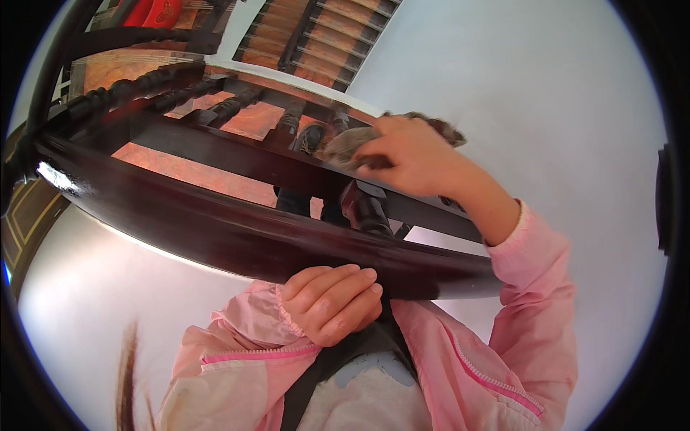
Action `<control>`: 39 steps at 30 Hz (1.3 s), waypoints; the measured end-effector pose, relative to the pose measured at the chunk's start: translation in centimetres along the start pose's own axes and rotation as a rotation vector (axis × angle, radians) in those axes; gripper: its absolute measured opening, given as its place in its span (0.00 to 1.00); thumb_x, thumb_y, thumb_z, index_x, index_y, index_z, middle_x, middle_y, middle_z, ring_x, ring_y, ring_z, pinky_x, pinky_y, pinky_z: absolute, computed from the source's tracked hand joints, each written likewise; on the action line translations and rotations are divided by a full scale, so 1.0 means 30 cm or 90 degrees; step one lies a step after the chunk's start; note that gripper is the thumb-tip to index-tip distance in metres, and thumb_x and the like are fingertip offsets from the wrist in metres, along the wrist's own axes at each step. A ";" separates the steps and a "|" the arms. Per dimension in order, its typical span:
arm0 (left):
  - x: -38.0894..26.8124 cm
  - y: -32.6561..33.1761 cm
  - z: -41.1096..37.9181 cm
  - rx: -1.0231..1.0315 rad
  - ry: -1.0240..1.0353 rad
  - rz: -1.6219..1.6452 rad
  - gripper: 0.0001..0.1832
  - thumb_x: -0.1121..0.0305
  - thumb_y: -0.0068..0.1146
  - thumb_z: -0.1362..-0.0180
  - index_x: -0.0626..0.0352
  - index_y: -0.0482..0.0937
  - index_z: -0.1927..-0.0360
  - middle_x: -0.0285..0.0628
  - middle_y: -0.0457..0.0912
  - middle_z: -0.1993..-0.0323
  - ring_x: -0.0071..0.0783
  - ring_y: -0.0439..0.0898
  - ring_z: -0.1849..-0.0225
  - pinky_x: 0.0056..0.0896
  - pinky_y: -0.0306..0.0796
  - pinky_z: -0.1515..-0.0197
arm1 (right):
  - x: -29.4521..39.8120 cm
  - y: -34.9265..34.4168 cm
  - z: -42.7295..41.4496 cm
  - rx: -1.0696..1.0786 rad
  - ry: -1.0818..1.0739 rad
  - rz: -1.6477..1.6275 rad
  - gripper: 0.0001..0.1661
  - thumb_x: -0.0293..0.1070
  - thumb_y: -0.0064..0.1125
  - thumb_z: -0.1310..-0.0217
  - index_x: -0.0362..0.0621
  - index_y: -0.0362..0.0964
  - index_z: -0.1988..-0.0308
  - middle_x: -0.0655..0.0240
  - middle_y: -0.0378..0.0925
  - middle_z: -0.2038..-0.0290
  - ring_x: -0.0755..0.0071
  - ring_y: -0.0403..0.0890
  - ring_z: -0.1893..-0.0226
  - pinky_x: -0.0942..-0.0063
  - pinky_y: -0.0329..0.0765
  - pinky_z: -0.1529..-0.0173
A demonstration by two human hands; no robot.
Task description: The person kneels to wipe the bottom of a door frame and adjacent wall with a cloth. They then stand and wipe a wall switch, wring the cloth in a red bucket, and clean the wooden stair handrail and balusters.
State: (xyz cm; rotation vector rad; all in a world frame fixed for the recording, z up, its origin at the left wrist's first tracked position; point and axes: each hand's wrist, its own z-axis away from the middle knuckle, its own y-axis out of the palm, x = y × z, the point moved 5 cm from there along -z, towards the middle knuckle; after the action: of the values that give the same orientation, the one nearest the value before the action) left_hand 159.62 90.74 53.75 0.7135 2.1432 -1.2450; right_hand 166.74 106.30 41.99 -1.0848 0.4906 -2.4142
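A dark, glossy wooden stair handrail point(232, 237) crosses in front of me, with turned wooden balusters point(369, 213) and a lower wooden rail point(242, 159) beyond it. My right hand point(412, 156) holds a grey-brown cloth point(345, 146) against the woodwork past the handrail; part of the cloth sticks out behind the hand. The cloth and fingers are slightly blurred. My left hand point(333, 304) rests with curled fingers at the near edge of the handrail, close to my body. No object shows in it, though its palm is hidden.
Steps point(323, 37) with dark edges lie at the top. A red object point(156, 12) stands at the upper left. A white wall point(512, 70) rises on the right. A shoe point(311, 138) shows between the balusters on the reddish floor point(199, 175).
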 end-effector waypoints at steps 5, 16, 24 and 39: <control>0.017 -0.003 -0.013 -0.002 0.014 -0.007 0.08 0.73 0.56 0.57 0.52 0.78 0.70 0.33 0.81 0.68 0.24 0.79 0.70 0.22 0.69 0.66 | 0.161 0.158 -0.079 0.124 -0.193 0.113 0.12 0.47 0.57 0.47 0.56 0.80 0.66 0.66 0.73 0.63 0.63 0.72 0.55 0.63 0.65 0.53; 0.001 0.000 -0.021 0.076 0.026 0.051 0.11 0.73 0.57 0.57 0.54 0.77 0.66 0.34 0.80 0.65 0.28 0.80 0.68 0.25 0.70 0.65 | -0.100 0.181 0.296 0.103 0.109 -0.239 0.13 0.41 0.58 0.44 0.51 0.79 0.60 0.64 0.70 0.70 0.61 0.72 0.66 0.67 0.70 0.60; -0.007 0.006 -0.030 0.154 0.109 0.105 0.12 0.76 0.58 0.59 0.53 0.75 0.68 0.34 0.79 0.66 0.30 0.79 0.67 0.28 0.69 0.63 | 0.060 0.126 0.212 -0.108 0.025 -0.316 0.15 0.46 0.55 0.45 0.50 0.79 0.63 0.64 0.73 0.62 0.59 0.74 0.59 0.65 0.70 0.57; 0.405 -0.412 -0.187 0.128 0.034 -0.108 0.08 0.69 0.55 0.44 0.61 0.75 0.64 0.46 0.77 0.59 0.47 0.74 0.54 0.41 0.65 0.50 | 0.300 0.463 1.136 -1.327 0.364 -0.634 0.24 0.37 0.60 0.42 0.33 0.68 0.50 0.65 0.74 0.54 0.73 0.72 0.54 0.76 0.68 0.47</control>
State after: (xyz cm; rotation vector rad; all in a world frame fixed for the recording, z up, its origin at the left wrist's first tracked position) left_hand 141.54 92.45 55.04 0.6648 2.1796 -1.5643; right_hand 191.00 85.29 62.13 -1.1434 3.8229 -2.0121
